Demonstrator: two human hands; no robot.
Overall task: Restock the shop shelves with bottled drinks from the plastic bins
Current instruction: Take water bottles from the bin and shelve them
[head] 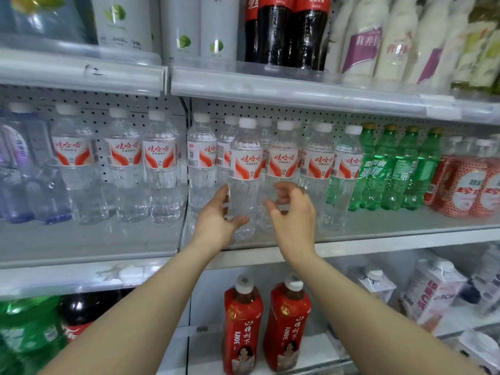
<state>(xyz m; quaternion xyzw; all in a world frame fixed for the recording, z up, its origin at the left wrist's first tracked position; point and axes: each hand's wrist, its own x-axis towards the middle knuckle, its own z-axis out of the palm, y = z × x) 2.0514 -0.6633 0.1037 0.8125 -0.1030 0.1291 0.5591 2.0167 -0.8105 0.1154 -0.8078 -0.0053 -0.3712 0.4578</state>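
Holding a clear, white-capped, red-labelled water bottle (244, 158) in left hand (215, 223); right hand (293, 212) grip slack, empty.

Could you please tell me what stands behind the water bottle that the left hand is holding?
Behind the water bottle gripped by the left hand, more same-label bottles stand in a row before the pegboard back. Their lower halves are covered, so how many is unclear.

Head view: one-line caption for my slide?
Left hand grips a water bottle on the middle shelf; right hand loosely curled beside it, holding nothing.
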